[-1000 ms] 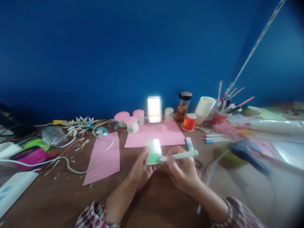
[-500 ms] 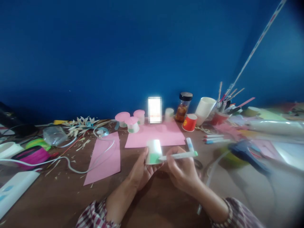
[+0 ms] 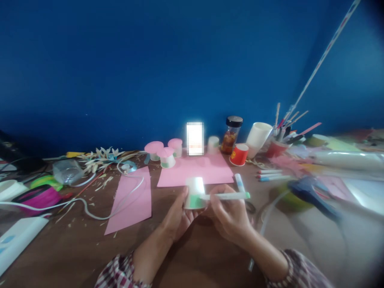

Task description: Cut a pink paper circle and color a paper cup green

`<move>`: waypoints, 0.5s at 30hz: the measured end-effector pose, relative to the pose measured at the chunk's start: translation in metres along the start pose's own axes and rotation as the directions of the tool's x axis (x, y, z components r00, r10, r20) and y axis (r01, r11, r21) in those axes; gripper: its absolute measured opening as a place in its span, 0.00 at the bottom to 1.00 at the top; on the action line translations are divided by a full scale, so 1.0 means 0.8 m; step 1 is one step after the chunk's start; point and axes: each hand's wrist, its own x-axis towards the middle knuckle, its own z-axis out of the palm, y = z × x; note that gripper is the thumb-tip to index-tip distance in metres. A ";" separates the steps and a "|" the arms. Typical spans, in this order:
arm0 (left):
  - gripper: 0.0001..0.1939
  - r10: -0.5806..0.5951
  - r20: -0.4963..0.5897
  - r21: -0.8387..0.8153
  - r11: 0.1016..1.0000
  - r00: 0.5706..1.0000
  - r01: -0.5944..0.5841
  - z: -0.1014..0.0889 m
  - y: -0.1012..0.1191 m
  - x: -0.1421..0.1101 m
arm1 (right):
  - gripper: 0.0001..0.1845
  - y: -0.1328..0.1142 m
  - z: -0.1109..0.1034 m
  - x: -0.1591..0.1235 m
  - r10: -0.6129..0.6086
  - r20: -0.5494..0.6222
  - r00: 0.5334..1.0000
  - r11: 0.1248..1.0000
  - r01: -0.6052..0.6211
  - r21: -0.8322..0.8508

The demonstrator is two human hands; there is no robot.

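My left hand [image 3: 179, 214] is closed around the left side and base of a small white paper cup [image 3: 195, 186], with a green patch coloured on its lower part. In my right hand [image 3: 231, 214] is a white marker [image 3: 228, 196] with a green end, gripped between thumb and fingers. Its tip meets the green patch on the cup, though the exact contact is blurred. Just beyond my right hand lies a marker cap or short pen [image 3: 239, 182]. A pink paper sheet [image 3: 195, 172] lies behind the cup.
Several small cups with pink paper tops [image 3: 167, 157] stand at the back, left of a bright pixelated screen [image 3: 195, 139]. A dark-lidded jar [image 3: 231, 135], a red cup [image 3: 239, 155] and a tall white cup [image 3: 258, 139] stand right of it. A blue glue gun [image 3: 312, 200] lies right; a white cord [image 3: 87, 206] runs left.
The marker tip has shifted slightly against the cup's green patch, and the cup has tilted a little. Both hands stay in nearly the same place.
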 end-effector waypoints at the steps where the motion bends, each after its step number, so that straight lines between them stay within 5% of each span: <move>1: 0.21 -0.001 -0.003 0.001 1.000 1.000 0.001 0.000 0.000 0.000 | 0.05 0.000 0.000 0.000 0.004 0.000 1.000 1.000 -0.004 -0.007; 15: 0.19 0.010 -0.007 -0.022 1.000 1.000 -0.011 -0.001 0.002 -0.001 | 0.04 -0.005 -0.002 0.001 -0.037 0.007 0.999 0.999 0.036 0.019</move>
